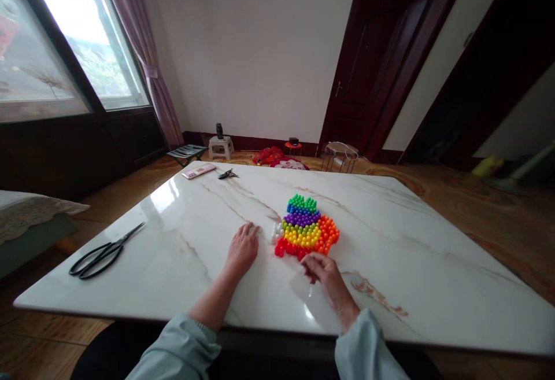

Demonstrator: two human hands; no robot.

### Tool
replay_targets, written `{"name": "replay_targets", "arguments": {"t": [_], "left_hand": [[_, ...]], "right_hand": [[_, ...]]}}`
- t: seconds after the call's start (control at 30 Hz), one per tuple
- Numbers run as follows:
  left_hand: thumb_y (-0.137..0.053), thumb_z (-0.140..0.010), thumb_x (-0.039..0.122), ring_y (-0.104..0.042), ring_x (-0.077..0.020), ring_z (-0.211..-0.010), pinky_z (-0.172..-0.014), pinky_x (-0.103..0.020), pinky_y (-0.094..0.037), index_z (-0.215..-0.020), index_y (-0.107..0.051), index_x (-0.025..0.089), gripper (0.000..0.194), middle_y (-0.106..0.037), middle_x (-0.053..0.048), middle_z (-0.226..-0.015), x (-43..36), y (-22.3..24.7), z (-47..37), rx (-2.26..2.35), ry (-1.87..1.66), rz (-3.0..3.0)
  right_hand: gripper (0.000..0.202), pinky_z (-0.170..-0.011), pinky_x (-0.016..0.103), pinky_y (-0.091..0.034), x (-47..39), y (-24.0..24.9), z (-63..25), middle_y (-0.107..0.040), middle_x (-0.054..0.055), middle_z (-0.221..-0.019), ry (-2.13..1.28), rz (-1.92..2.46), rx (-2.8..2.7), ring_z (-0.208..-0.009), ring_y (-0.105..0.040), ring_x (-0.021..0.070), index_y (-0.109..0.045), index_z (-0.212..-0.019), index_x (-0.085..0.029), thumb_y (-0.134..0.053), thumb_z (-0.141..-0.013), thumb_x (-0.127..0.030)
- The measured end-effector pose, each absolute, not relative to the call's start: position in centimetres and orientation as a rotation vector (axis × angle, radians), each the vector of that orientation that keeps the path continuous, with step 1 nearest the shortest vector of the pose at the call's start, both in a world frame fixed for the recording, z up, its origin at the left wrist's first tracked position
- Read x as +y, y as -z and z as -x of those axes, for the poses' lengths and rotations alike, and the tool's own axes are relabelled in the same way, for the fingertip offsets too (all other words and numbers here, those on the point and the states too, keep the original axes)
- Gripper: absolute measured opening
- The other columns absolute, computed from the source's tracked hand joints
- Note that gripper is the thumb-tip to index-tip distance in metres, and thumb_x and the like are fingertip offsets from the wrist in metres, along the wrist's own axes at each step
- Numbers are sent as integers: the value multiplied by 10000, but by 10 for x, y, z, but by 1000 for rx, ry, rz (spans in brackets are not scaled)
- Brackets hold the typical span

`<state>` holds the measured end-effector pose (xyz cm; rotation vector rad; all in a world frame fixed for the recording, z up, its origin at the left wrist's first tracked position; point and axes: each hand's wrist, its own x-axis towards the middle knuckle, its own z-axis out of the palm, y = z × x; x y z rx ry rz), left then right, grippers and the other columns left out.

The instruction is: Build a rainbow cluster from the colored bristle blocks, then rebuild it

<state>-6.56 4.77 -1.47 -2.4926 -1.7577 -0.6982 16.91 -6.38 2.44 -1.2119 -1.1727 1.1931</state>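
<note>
Both sleeves [180, 345] are cut off below. The right hand [324, 269] curls, hiding some fingertips; the left hand [243, 247] lies palm down. I can't tell if either pinches anything. Past the right hand, bumpy rainbow beadwork [302, 227] sits on the worktop [416, 253], red nearest, bright green farthest.

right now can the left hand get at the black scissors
Probably yes: nothing visible stands between the left hand and the black scissors on the white table, though they lie well off to its left.
</note>
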Motion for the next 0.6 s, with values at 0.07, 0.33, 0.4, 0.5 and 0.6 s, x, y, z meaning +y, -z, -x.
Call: {"name": "replay_targets", "arguments": {"t": [0.07,0.33,0.4,0.5,0.6], "left_hand": [[-412,-911,206,-437,-253,-1252,-1074,-390,-368,-1273,-564,159,395,-522,-129,-1329,48,15,65,-1760,708,2493],[-442,-886,178,-448,-253,-1250,-1068,-410,-384,-1246,-584,167,387,-533,-124,-1321,50,17,67,-1759,797,2509],[-438,-886,169,-450,-250,-1251,-1072,-412,-386,-1238,-589,163,383,-535,-123,-1323,51,18,68,-1748,820,2525],[-441,-879,159,-462,-247,-1244,-1076,-417,-392,-1206,-608,166,367,-543,-116,-1318,51,18,71,-1736,875,2548],[-443,-874,157,-472,-239,-1237,-1072,-418,-403,-1170,-628,190,351,-556,-95,-1304,51,18,74,-1718,939,2580]], "right_hand": [[378,-477,214,-353,-52,-30,-193,-556,-14,-629,-1037,1169,-855,-523,-466,92,-641,-778,-161,-641,-760,-539],[615,-939,374,-427,13,2,-265,-614,108,-1176,-348,1339,-575,-1094,-571,215,-571,-1135,-171,-360,-839,-668],[642,-1018,384,-375,16,13,-267,-572,119,-1267,-337,1342,-625,-1179,-526,218,-529,-1218,-170,-370,-841,-665],[645,-1040,383,-365,15,21,-265,-556,126,-1291,-356,1321,-697,-1186,-524,214,-503,-1260,-167,-376,-856,-654],[627,-995,386,-411,15,23,-265,-594,129,-1220,-367,1301,-706,-1097,-575,207,-539,-1201,-156,-377,-862,-657]]}}
